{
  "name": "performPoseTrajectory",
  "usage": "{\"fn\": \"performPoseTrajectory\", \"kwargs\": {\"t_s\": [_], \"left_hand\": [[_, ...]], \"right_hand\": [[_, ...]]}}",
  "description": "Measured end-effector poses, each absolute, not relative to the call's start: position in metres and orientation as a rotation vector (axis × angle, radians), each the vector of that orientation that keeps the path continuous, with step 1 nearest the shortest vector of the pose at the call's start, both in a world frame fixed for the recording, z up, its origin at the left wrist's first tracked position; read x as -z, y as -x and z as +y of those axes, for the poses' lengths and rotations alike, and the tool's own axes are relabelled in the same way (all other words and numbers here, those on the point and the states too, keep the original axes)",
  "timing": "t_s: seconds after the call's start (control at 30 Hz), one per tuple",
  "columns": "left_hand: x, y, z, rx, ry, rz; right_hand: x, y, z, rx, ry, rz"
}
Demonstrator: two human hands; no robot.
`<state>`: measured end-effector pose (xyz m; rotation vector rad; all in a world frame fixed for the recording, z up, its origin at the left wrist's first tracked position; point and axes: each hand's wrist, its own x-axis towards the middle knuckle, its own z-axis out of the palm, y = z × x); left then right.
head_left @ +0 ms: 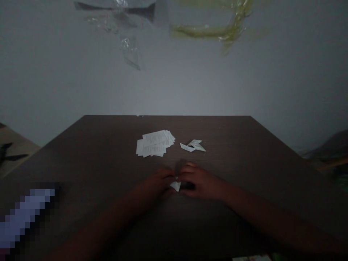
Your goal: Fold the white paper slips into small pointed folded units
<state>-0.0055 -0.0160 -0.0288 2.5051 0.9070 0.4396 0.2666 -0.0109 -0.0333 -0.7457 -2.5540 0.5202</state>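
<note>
Where the two forearms converge on the near part of the tabletop, the left hand (159, 182) and the right hand (199, 181) lie together, backs upward, around a small folded piece of white paper (175, 186), whose pointed, creased shape shows between them. Whether either hand is clamped on it cannot be told from this view, and a dark patch under the right hand's fingers is too dim to identify.

Beyond the hands, on the dark wood-grain table (217, 145), lies a loose stack of printed paper slips (154, 144), thin and flat, with edges fanned out unevenly. Just to its right sits a cluster of folded paper pieces (193, 145), angular and sharply creased. Both lie well short of the straight far edge, where the table meets a smooth grey wall (174, 90). Open tabletop extends on either side of the hands. A pixelated object (27, 217) occupies the lower left. Crinkled clear plastic film (127, 50) and yellow-green plastic (206, 32) show high on the wall.
</note>
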Motion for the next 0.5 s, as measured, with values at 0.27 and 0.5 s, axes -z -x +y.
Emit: {"fn": "performPoseTrajectory", "kwargs": {"t_s": [0.27, 0.5], "left_hand": [[0.027, 0.006, -0.017, -0.543, -2.452, 0.861], [0.016, 0.003, -0.013, -0.502, -2.363, 1.086]], "right_hand": [[0.038, -0.263, -0.011, -0.414, 0.783, -2.541], [0.043, -0.258, -0.014, -0.458, 0.814, -2.343]]}}
